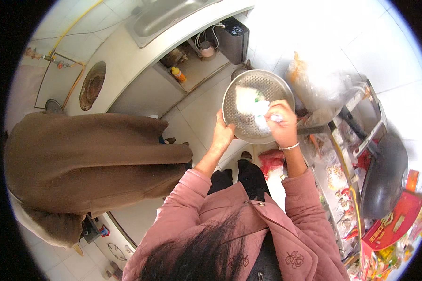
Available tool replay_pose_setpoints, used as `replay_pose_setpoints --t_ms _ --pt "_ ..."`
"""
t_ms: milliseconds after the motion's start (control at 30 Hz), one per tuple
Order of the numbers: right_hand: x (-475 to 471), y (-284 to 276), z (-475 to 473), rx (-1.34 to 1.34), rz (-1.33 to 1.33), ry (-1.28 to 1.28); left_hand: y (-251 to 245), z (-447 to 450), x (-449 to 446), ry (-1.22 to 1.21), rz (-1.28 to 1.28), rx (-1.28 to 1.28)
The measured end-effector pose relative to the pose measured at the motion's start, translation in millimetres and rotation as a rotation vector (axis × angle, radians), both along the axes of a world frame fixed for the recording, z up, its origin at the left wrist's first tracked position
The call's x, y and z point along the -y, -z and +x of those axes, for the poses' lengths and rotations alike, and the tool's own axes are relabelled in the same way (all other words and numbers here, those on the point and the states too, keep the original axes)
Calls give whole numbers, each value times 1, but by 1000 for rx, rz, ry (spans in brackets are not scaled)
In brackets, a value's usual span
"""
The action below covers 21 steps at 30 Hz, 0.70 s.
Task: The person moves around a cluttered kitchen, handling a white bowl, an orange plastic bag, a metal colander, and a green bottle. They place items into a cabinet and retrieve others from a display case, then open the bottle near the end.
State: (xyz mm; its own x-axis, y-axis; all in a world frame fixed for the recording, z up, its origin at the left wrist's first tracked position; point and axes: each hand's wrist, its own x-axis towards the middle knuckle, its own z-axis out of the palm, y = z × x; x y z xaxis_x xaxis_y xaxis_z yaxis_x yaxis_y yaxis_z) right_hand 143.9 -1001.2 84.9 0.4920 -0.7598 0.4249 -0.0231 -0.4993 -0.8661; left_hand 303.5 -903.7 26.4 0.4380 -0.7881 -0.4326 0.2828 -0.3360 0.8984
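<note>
My left hand (223, 132) grips the left rim of a round perforated metal colander (280, 86), thumb on the near edge. The colander is held up above the floor, its inside facing the camera. My right hand (282, 121) is shut on a white cloth or crumpled bag (261, 110) with some green on it, against the inside of the colander. Motion blurs it, so its exact kind cannot be told. A bright patch of light lies on the colander's upper left part.
A person in a brown coat (91, 158) stands close at the left. Behind are a steel sink (151, 26), a yellow bottle (178, 74) and a dark appliance (234, 39). At right a metal rack (341, 147) holds bags, with a black wok (385, 177) and a red box (395, 223) beside it.
</note>
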Motion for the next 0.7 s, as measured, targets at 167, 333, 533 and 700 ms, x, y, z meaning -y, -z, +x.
replay_pose_setpoints --t_ms 167,333,533,700 --pt "-68 -8 6 -479 -272 9 -16 -2 -59 -88 -62 -117" --pt "-129 -38 32 -811 -702 253 -40 4 -105 -42 -87 42" --pt "-102 -41 28 -499 -189 140 -68 15 -131 -38 -146 94" --pt "-60 -42 -3 148 816 -98 -77 14 -140 -47 -145 105"
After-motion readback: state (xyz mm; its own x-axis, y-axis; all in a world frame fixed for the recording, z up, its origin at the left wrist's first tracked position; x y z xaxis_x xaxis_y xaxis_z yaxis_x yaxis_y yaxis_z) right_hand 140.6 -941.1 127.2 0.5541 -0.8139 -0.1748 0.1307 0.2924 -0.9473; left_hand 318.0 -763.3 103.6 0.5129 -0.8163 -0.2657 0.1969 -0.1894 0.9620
